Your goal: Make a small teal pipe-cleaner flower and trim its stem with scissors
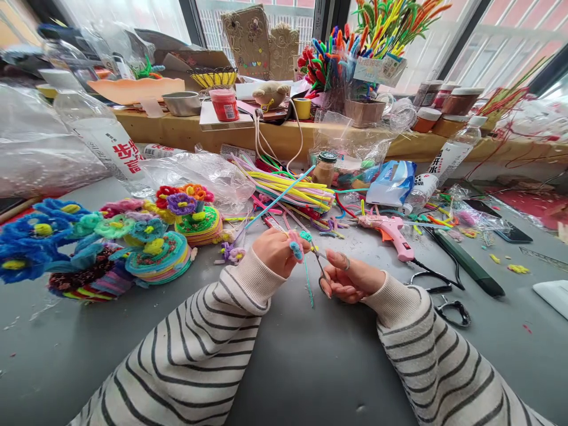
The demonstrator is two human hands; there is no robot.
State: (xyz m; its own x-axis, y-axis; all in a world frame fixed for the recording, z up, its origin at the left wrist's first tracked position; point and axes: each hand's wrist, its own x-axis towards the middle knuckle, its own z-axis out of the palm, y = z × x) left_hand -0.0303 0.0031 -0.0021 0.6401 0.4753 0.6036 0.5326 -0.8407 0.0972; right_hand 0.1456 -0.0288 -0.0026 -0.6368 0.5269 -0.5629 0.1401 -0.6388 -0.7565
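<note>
Near the middle of the grey table, my left hand (274, 251) is closed on a small pink and blue pipe-cleaner piece (296, 248). A turquoise bit shows at its fingertips, and a thin green stem (308, 284) hangs below. My right hand (350, 277) has its thumb and fingers in the handles of small scissors (322, 266). The blades point up and left, close to the fingertips of my left hand and the turquoise bit. Whether the blades touch it cannot be made out.
Pipe-cleaner flowers in round bases (160, 260) stand at the left. Behind my hands lies a pipe-cleaner pile (288, 189). To the right are a pink glue gun (390, 231), its cable, black-handled scissors (452, 312) and a dark green bar (470, 266).
</note>
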